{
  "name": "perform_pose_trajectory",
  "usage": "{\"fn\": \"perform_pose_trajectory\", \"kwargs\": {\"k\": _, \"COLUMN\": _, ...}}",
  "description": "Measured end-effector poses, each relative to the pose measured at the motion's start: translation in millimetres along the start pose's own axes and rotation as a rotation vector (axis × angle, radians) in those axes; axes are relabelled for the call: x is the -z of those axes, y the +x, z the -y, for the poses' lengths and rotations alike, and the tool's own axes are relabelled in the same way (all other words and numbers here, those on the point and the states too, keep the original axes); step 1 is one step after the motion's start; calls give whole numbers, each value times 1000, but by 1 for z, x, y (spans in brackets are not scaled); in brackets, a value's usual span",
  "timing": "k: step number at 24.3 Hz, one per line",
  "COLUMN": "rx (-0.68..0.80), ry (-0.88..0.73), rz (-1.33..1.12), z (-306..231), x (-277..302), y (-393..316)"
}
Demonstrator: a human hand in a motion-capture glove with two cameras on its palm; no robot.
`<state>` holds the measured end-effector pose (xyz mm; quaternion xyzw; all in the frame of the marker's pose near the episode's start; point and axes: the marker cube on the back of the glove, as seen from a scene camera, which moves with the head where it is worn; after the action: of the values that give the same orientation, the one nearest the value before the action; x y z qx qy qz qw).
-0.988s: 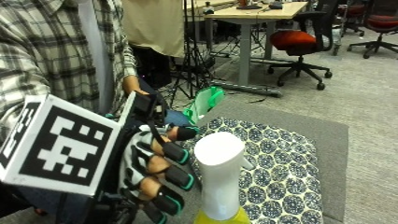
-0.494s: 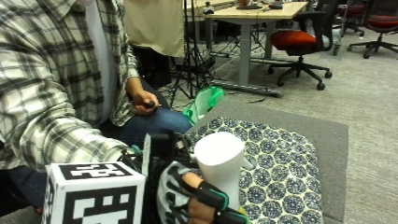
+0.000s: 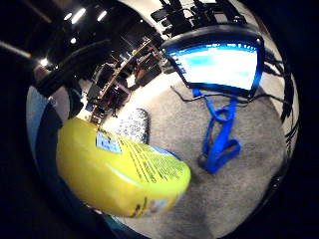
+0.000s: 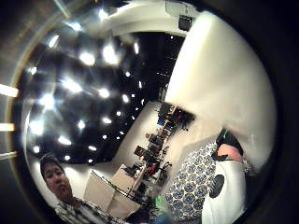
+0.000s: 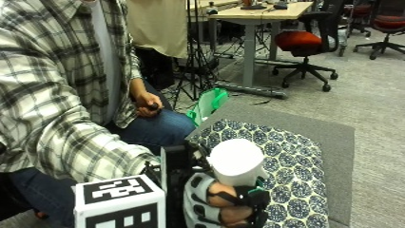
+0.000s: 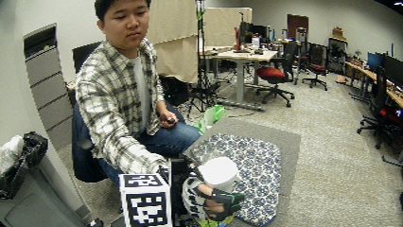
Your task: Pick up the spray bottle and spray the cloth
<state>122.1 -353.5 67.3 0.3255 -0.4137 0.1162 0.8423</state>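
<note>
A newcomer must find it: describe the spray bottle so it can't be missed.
Start at the grey table beside the seated person, covered by a patterned cloth. At its near end, the gloved right hand grips the spray bottle. It alone has a white top and yellow body.

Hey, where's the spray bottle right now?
In the outside view, the spray bottle is at the near end of the table, gripped by the gloved right hand over the near edge of the patterned cloth.
</note>
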Motion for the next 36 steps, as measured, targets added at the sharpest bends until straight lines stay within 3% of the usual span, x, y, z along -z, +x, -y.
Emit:
{"fn": "perform_pose_trajectory", "kwargs": {"k": 26, "rx": 44, "ry": 19, "rz": -42, "z": 5, "x": 4, "y": -10}}
{"fn": "perform_pose_trajectory", "kwargs": {"k": 36, "rx": 199, "ry": -58, "rz": -50, "z": 0, "x": 10, "y": -82}}
